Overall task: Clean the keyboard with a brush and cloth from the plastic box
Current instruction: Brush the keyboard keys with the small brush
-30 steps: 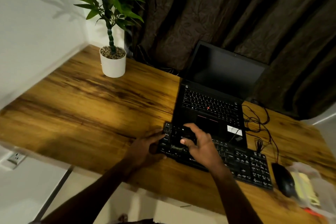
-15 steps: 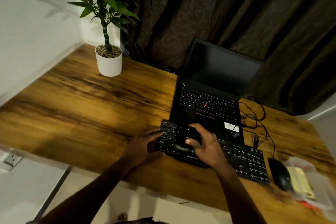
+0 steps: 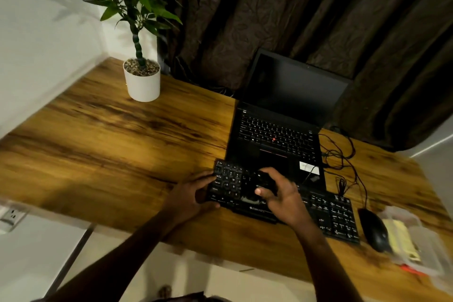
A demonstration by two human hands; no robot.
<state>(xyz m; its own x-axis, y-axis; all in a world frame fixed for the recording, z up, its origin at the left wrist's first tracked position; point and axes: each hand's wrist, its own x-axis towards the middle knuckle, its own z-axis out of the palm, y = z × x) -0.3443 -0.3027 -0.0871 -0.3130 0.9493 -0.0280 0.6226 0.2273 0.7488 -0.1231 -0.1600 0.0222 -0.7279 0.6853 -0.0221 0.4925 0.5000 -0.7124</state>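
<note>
**A:** Left to right, where's the trouble?

**B:** The potted plant (image 3: 142,81) stands well left of the keyboard (image 3: 326,213), with broad bare tabletop (image 3: 110,154) between, so that's the free side. The left hand (image 3: 193,193) has its fingers clasped on the keyboard's left end. The right hand (image 3: 282,193) is over the left-middle keys, fingers curled round a dark thing I take for the brush (image 3: 259,184).

**A:** And the crowding?

**B:** The laptop (image 3: 277,135) is right behind the keyboard, touching or overlapped, I can't tell which. Loose cables (image 3: 343,162) lie behind its right end. The mouse (image 3: 375,230) is just beside that end, then the plastic box (image 3: 416,260) holding the yellow cloth (image 3: 399,240).

**A:** So?

**B:** A long rightward sweep could snag the cables or knock the mouse. The box sits near the tabletop's edge, so a careless reach might tip it.
</note>
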